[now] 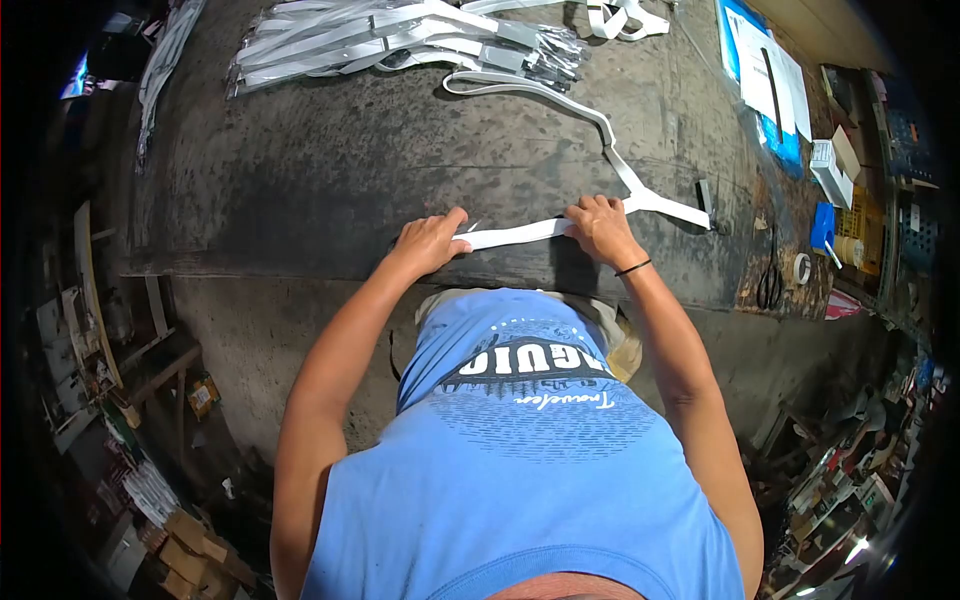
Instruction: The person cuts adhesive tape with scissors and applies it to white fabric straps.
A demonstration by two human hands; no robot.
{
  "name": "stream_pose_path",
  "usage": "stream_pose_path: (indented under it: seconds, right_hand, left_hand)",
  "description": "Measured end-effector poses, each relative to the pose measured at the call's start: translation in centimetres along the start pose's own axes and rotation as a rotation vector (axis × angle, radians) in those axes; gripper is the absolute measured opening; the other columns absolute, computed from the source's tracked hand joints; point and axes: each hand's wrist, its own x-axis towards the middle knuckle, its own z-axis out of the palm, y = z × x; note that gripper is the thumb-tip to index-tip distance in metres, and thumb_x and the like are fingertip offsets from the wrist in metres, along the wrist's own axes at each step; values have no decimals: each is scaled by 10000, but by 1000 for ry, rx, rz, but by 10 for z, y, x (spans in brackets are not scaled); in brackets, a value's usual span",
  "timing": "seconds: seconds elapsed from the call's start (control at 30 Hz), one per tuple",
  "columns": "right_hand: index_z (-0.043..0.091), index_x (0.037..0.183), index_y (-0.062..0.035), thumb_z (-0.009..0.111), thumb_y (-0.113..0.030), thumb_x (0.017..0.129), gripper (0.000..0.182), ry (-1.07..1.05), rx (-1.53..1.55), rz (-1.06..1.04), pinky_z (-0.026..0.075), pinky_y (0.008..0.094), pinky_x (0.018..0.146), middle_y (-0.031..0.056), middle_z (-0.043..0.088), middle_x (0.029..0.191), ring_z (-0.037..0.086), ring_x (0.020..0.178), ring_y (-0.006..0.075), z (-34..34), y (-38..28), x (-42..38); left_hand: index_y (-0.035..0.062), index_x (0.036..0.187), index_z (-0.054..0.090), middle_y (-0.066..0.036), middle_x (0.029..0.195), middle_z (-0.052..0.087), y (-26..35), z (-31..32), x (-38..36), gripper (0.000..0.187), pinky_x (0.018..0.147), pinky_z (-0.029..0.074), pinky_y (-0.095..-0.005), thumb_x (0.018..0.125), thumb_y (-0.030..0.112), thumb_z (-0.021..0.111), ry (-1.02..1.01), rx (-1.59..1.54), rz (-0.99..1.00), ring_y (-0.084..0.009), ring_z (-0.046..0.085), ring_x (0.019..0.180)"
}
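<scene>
Dark, scuffed wide table [300, 190] carries a flat, white, fabric-like Y-shaped strap [515, 235]: left hand [430, 243] pinches its near stretch, right hand [602, 232] grips beside its fork; even tension should keep it untwisted. Beyond the strap lie white straps [385, 45] bagged in clear plastic.

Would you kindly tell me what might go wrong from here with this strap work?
The white strap might twist if the left hand or right hand loosens. Its looped end, lying close to the bagged straps, could snag on them. The scissors near the edge of the table might get knocked off.
</scene>
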Motion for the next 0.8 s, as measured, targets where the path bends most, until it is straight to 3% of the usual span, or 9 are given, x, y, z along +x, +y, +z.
stream_pose_path:
  seconds: [0.07,0.2,0.33,0.4,0.53,0.63,0.7,0.77,0.8]
  right_hand:
    - [605,1034,-97,650,-359,825,339,-5,12,15,400,488,833,96,611,1017,568,1012,291,-8,-6,-2]
    - [617,1028,-126,625,-288,852,240,-117,73,116,403,486,830,88,656,1009,608,991,296,-20,-32,10]
    - [628,1004,-135,617,-273,857,202,-174,85,24,401,478,827,90,678,983,628,967,292,-10,-37,23]
    - [621,1021,-125,615,-243,861,199,-183,105,104,396,470,818,51,665,1030,598,1037,272,-15,-36,23]
    - [620,1024,-123,619,-244,858,205,-161,100,123,393,473,826,60,669,1027,602,1033,271,-10,-35,20]
    - [638,1001,-146,632,-254,834,199,-104,94,129,392,454,825,74,661,982,600,982,271,-13,-42,21]
    - [639,973,-136,658,-256,815,199,114,-15,83,390,465,827,67,611,995,560,995,278,-16,-50,21]
    - [633,987,-130,690,-255,790,240,182,-10,77,395,462,828,64,585,1003,541,1000,287,-24,-62,22]
    - [628,1002,-125,721,-255,766,285,247,-2,74,399,460,830,61,559,1012,523,1005,296,-24,-66,22]
  left_hand:
    - [103,1152,514,-149,960,664,7,-9,-1,427,799,470,-467,837,333,685,-100,-28,-119,-351,625,977]
    - [104,1154,515,-153,957,667,1,-2,-2,445,814,464,-466,827,348,693,-48,-50,-92,-351,625,976]
    - [98,1155,514,-152,965,671,3,0,-5,483,807,468,-462,804,364,712,-20,-65,-106,-358,631,961]
    - [96,1158,513,-155,971,672,1,-1,-11,512,811,470,-460,787,377,726,-10,-66,-116,-356,633,962]
    - [74,1091,559,-163,992,678,-1,-9,-25,503,818,476,-449,751,390,753,-54,-101,-258,-350,634,986]
    - [53,1011,588,-158,954,681,-13,-9,-26,420,777,490,-428,757,343,753,-82,-149,-250,-322,653,930]
    - [41,968,597,-147,912,683,-23,-6,-21,359,731,504,-407,768,297,751,-65,-163,-191,-295,673,863]
    - [28,929,588,-101,807,653,-22,-17,-16,280,619,498,-345,772,200,745,-235,-526,-272,-201,657,697]
    - [28,929,588,-101,807,653,-23,-20,-14,280,619,498,-345,772,200,745,-237,-527,-276,-201,657,697]
